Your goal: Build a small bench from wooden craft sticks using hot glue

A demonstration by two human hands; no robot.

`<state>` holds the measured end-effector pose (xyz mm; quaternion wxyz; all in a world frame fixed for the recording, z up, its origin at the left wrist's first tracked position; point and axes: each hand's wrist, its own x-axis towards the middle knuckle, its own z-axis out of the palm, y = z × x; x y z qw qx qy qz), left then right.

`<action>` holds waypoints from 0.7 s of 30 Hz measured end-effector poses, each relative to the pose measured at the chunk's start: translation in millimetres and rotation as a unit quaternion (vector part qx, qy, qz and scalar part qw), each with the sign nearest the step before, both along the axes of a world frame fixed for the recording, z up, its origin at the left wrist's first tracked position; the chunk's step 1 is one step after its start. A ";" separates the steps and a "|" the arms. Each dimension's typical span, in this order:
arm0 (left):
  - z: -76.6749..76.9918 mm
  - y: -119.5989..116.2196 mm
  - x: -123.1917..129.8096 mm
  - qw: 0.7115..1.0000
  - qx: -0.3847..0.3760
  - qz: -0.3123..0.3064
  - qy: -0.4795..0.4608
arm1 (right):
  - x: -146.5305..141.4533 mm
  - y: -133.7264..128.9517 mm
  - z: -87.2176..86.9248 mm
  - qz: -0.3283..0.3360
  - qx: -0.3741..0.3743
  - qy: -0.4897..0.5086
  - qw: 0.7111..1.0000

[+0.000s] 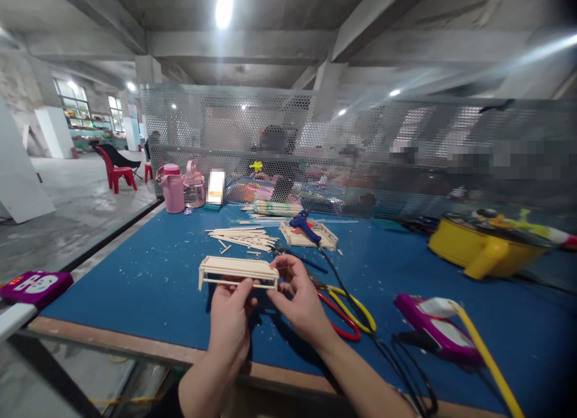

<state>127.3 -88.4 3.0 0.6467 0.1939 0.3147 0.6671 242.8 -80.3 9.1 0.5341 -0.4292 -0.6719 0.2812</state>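
A small wooden stick frame (pixel 238 268), shaped like a little bench, is held above the blue table. My left hand (pixel 232 313) grips its lower front rail with thumb and fingers. At the right end of the frame, my right hand (pixel 297 292) pinches the corner, its fingers curled round the end. Behind the frame lies a spread of thin wooden sticks (pixel 241 236). A blue glue gun (pixel 306 227) rests on another stick frame (pixel 331 239) farther back.
Pliers with red handles (pixel 345 331) and yellow handles (pixel 363 313) lie right of my hands, beside black cables. Farther right are a purple power strip (pixel 439 334) and a yellow pot (pixel 480 250). A pink jug (pixel 174 190) stands back left, before a perforated metal screen (pixel 216 124).
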 end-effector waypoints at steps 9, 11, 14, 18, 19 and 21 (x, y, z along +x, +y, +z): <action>-1.3 0.9 -1.4 1.000 0.003 -0.005 -0.013 | -1.5 -1.2 1.4 -0.013 0.004 0.000 1.000; -0.7 0.8 -1.6 1.000 0.000 -0.005 -0.017 | -1.1 -0.9 1.0 -0.010 0.004 0.000 1.000; -0.5 2.1 -0.9 1.000 -0.006 -0.003 -0.020 | -0.2 -0.2 -0.4 -0.001 0.002 -0.008 1.000; -2.0 4.4 -0.4 1.000 -0.010 -0.005 -0.018 | 0.8 0.1 -2.8 -0.007 -0.002 -0.021 1.000; -2.3 4.3 -1.0 1.000 -0.013 -0.007 -0.019 | 1.1 0.2 -3.2 -0.010 -0.001 -0.020 1.000; -2.3 3.3 -3.5 0.999 -0.023 -0.009 -0.025 | 1.7 0.4 -4.0 -0.012 0.002 -0.018 1.000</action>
